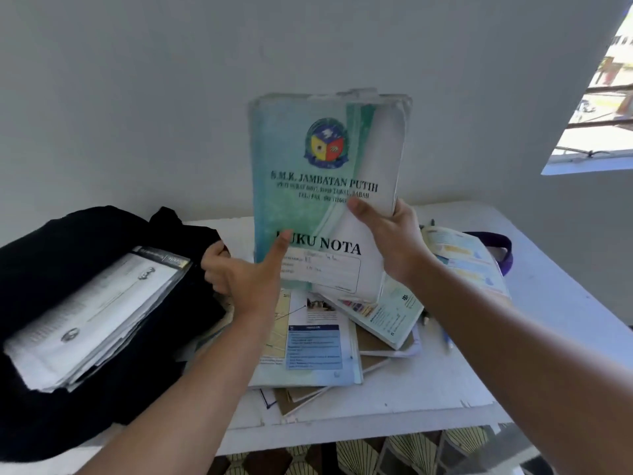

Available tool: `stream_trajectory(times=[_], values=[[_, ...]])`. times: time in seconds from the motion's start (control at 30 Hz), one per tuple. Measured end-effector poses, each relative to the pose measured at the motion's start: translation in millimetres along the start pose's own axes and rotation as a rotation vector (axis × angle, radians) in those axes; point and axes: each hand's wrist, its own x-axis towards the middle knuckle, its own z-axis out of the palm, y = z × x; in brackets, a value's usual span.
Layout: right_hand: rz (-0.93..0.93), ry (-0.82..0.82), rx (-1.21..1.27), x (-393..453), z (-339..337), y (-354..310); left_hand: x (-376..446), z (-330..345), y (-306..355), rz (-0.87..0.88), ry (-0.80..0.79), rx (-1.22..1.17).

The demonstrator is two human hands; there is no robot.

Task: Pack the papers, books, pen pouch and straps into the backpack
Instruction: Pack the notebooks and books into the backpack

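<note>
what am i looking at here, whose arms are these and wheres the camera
There is no machine here: the camera sits on a person's head and looks down at their own bare arms. The right hand grips a stack of green notebooks, upright above a white table; the top cover reads "Buku Nota". The left hand holds open the edge of a black backpack, which already has a bundle of papers in it. On the table lie more books and sheets, an open booklet and a purple strap.
</note>
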Motion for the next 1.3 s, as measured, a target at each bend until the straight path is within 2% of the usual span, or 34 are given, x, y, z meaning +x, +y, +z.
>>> stream_trajectory(times=[0.03,0.07,0.13,0.17,0.2,0.3,0.4,0.5,0.57,0.63,0.73,0.77,0.9,1.0,1.07,1.2,1.3], values=[[0.032,0.040,0.072,3,0,-3,-6,2,0,-0.110,0.045,-0.051],[0.080,0.078,0.153,4,1,-7,-10,4,2,-0.251,-0.011,-0.162],[0.208,0.122,0.334,1,5,-9,-16,10,8,-0.507,-0.353,-0.477],[0.268,0.135,0.402,-2,7,-8,-19,11,11,-0.563,-0.508,-0.579],[0.321,0.141,0.441,-6,8,-5,-19,13,13,-0.565,-0.570,-0.630],[0.428,0.094,0.442,-14,5,7,-15,16,23,-0.507,-0.560,-0.646],[0.483,0.097,0.194,-17,-4,11,-6,7,30,-0.412,-0.508,-0.569],[0.414,0.243,-0.081,-12,-18,6,10,-21,41,-0.248,-0.463,-0.340],[0.298,0.259,-0.116,-2,-33,4,22,-45,53,-0.115,-0.515,-0.181],[0.255,0.110,-0.059,1,-44,7,31,-70,66,-0.027,-0.631,-0.125],[0.364,-0.224,0.093,-13,-45,24,41,-92,79,-0.035,-0.746,-0.156],[0.380,-0.287,0.093,-20,-43,29,43,-97,82,-0.032,-0.755,-0.140],[0.386,-0.299,0.024,-36,-29,37,54,-116,88,-0.050,-0.754,-0.062],[0.383,-0.270,0.093,-41,-17,35,58,-125,93,-0.049,-0.695,-0.002],[0.404,-0.225,0.191,-44,-2,34,60,-125,97,0.032,-0.569,0.083],[0.480,-0.125,0.374,-52,39,30,73,-127,89,0.314,-0.164,0.467],[0.568,-0.084,0.447,-55,63,30,73,-143,80,0.463,-0.019,0.523]])
